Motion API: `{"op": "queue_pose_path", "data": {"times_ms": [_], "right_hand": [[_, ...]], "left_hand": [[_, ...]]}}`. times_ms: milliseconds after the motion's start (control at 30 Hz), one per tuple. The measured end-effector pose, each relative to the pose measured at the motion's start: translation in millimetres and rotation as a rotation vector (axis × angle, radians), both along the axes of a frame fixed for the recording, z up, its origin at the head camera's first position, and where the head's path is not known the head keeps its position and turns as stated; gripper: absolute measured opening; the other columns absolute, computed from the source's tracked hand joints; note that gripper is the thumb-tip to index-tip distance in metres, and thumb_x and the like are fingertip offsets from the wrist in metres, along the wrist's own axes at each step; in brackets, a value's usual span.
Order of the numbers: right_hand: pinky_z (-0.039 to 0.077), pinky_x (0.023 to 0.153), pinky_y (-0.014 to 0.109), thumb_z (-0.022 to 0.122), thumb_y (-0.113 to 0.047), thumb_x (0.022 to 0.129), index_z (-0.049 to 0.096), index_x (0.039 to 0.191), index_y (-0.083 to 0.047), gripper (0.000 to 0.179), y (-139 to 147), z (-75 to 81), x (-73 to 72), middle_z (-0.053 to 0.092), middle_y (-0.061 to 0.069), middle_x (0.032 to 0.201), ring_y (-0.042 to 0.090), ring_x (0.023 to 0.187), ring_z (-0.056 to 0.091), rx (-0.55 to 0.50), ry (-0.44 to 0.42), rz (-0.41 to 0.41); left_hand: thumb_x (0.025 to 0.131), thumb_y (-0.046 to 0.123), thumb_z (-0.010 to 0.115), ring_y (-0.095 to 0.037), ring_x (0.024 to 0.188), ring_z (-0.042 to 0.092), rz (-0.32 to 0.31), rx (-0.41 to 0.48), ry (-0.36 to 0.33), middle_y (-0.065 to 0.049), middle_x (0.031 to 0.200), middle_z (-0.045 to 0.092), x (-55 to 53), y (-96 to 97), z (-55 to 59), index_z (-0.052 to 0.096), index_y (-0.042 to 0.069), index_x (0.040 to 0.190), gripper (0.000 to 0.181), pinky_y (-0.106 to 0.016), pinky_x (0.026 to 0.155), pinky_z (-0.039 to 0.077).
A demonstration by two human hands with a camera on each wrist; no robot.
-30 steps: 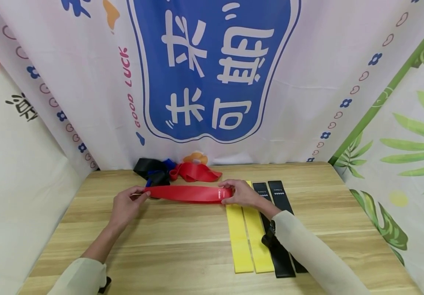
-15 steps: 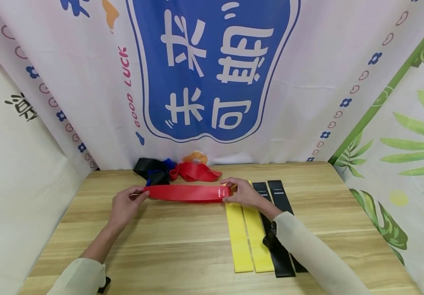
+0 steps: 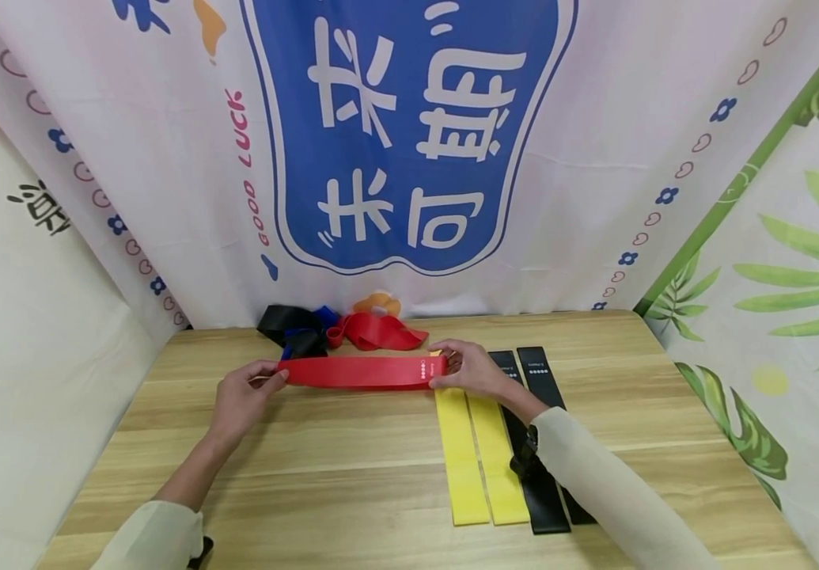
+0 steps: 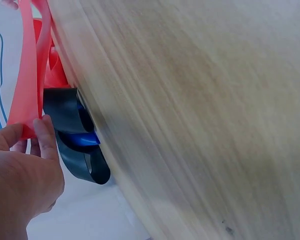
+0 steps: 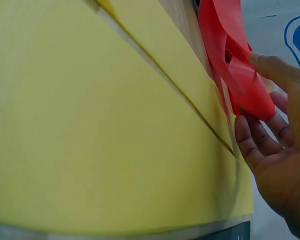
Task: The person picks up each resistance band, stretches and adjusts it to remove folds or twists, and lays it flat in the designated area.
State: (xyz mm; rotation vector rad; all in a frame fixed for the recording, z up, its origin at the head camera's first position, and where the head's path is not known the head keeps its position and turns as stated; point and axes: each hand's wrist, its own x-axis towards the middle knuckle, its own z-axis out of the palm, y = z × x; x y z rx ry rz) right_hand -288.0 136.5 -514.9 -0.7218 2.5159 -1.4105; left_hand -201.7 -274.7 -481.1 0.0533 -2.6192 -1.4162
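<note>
A red resistance band with small white print near its right end is stretched sideways between both hands in the head view. My left hand pinches its left end; the left wrist view shows thumb and fingers on either side of the loop's tip. At the other end my right hand holds the printed end between thumb and fingers, over the tops of two yellow bands. In the right wrist view the right hand's fingers lie right at the red loop's end.
Behind the held band lie a crumpled red band and a heap of black and blue bands. Two black bands lie right of the yellow ones, partly under the right forearm. A printed cloth hangs along the wooden table's back edge.
The held red band has flattened a little, its front and back layers lying closer together. The right hand has shifted slightly up and right; the left hand stays almost in place.
</note>
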Motion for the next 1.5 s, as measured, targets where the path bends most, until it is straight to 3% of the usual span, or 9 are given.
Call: {"op": "queue_pose_path", "data": {"times_ms": [200,467,667,933,1033,1267,1500], "right_hand": [[0.061,0.089,0.032,0.088,-0.014,0.088,0.066,0.138,-0.003,0.056,2,-0.1,0.6,0.068,0.006,0.105,0.021,0.094,0.064,-0.034,-0.012,-0.016],[0.061,0.087,0.032,0.084,0.001,0.088,0.069,0.134,-0.002,0.048,7,0.6,0.5,0.067,0.009,0.108,0.025,0.101,0.065,-0.067,-0.017,-0.057],[0.059,0.086,0.031,0.081,0.004,0.089,0.071,0.132,-0.002,0.044,10,4.4,0.2,0.069,0.011,0.118,0.027,0.103,0.065,-0.101,-0.019,-0.062],[0.062,0.085,0.031,0.08,0.004,0.091,0.069,0.132,0.004,0.042,12,9.4,-1.8,0.065,0.016,0.128,0.029,0.105,0.067,-0.167,-0.058,-0.084],[0.062,0.083,0.028,0.08,0.003,0.091,0.07,0.13,0.004,0.04,13,10.4,-2.7,0.069,0.017,0.126,0.028,0.103,0.068,-0.195,-0.061,-0.092],[0.061,0.083,0.024,0.081,0.003,0.09,0.072,0.125,0.005,0.036,14,8.7,-5.6,0.074,0.018,0.117,0.025,0.098,0.069,-0.266,-0.039,-0.106],[0.062,0.08,0.025,0.081,0.004,0.09,0.078,0.114,0.002,0.024,15,8.5,-7.9,0.076,0.018,0.113,0.024,0.094,0.07,-0.27,-0.039,-0.13]], "left_hand": [[0.103,0.014,0.071,-0.028,0.095,0.076,-0.029,0.082,-0.012,-0.025,0.112,0.075,-0.1,0.9,0.8,0.074,-0.006,0.116,0.023,-0.033,0.08,0.064],[0.103,0.013,0.071,-0.019,0.088,0.071,-0.037,0.091,-0.011,-0.021,0.106,0.074,1.0,3.6,2.9,0.074,-0.006,0.116,0.023,-0.034,0.08,0.065],[0.103,0.017,0.072,-0.013,0.083,0.07,-0.025,0.023,-0.011,-0.016,0.104,0.075,3.3,4.6,5.5,0.077,-0.001,0.116,0.023,-0.029,0.071,0.061],[0.102,0.013,0.072,-0.009,0.085,0.071,-0.076,0.031,-0.006,-0.017,0.106,0.075,7.3,5.2,7.6,0.075,-0.003,0.119,0.023,-0.022,0.076,0.061],[0.101,0.011,0.072,-0.007,0.087,0.071,-0.098,0.038,-0.014,-0.018,0.109,0.074,8.7,4.9,8.9,0.073,-0.004,0.123,0.026,-0.02,0.077,0.06],[0.1,0.005,0.071,-0.009,0.09,0.074,-0.138,0.108,-0.053,-0.021,0.115,0.073,12.0,4.1,9.9,0.067,-0.003,0.134,0.035,-0.031,0.079,0.064],[0.098,-0.001,0.073,-0.01,0.096,0.074,-0.179,0.123,-0.024,-0.024,0.121,0.072,15.3,3.5,8.1,0.062,-0.001,0.143,0.047,-0.027,0.08,0.063]]}}
